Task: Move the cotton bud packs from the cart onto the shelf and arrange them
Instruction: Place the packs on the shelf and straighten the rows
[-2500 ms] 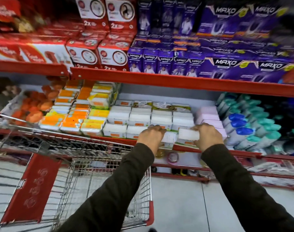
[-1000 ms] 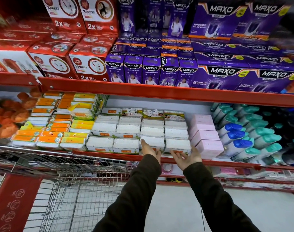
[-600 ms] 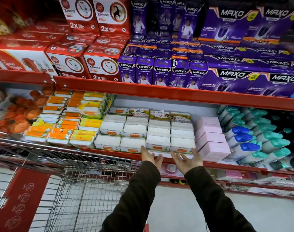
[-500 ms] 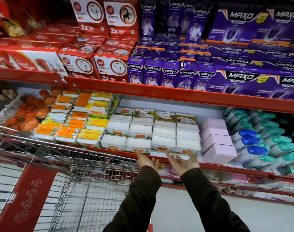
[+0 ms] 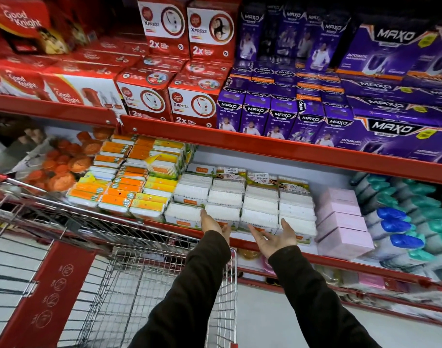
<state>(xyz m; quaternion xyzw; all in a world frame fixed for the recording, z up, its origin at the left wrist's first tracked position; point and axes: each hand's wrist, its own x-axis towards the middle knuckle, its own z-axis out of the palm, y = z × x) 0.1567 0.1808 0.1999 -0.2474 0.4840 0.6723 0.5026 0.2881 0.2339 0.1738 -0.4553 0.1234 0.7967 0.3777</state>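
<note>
White cotton bud packs (image 5: 242,202) lie in several neat rows on the red shelf (image 5: 340,263), stacked toward the back. My left hand (image 5: 214,224) is held flat and open just in front of the front-row packs. My right hand (image 5: 274,238) is palm up with fingers spread, a little to the right, in front of the shelf edge. Neither hand holds a pack. The wire cart (image 5: 129,292) stands below and to the left, and I see no packs in the part of its basket in view.
Orange and yellow packs (image 5: 129,187) sit left of the white ones, pink boxes (image 5: 343,222) to their right, then bottles with blue and teal caps (image 5: 400,222). The shelf above carries red boxes (image 5: 164,96) and purple boxes (image 5: 315,116). Grey floor lies below.
Both hands let go of the packs they were pushing into the front row and drew back from the shelf, opening with fingers spread. The view shifted slightly.
</note>
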